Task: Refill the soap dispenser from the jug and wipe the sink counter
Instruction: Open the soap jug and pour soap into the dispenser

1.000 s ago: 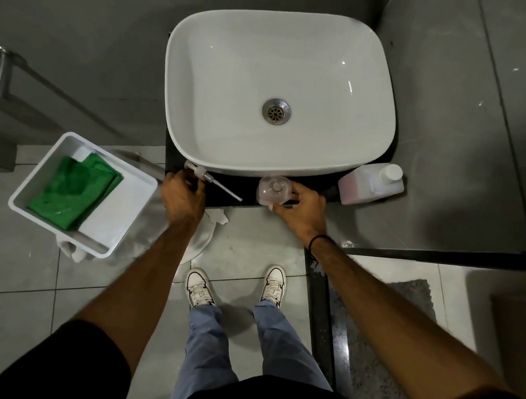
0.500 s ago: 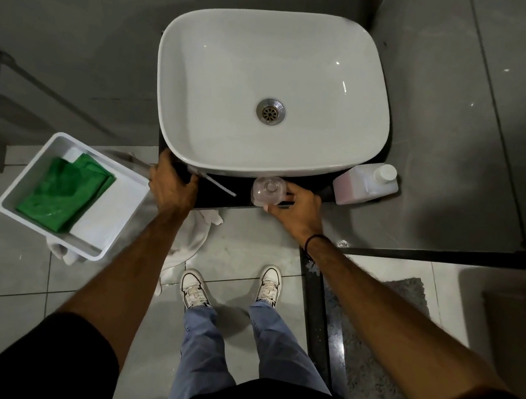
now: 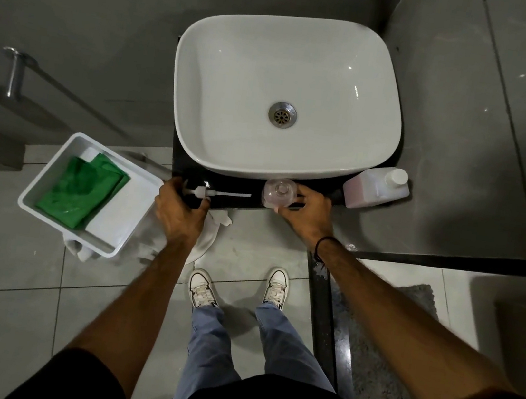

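Observation:
The clear soap dispenser bottle [image 3: 278,194] stands uncapped on the dark counter [image 3: 237,203] in front of the white basin [image 3: 285,101]. My right hand [image 3: 307,213] grips its side. The pump head with its white tube [image 3: 218,193] lies along the counter to the left, and my left hand [image 3: 179,211] holds its head end. A white jug of pink soap [image 3: 376,189], capped, stands at the counter's right corner.
A white tub [image 3: 137,215] holding a green cloth [image 3: 82,190] sits left of the sink, with a white rag [image 3: 214,226] hanging below the counter edge. A dark metal frame bar [image 3: 449,261] runs right. My feet stand on grey floor tiles.
My left hand has laid the pump flat along the counter, tube pointing right. My right hand has stayed on the bottle. The camera view shifted slightly.

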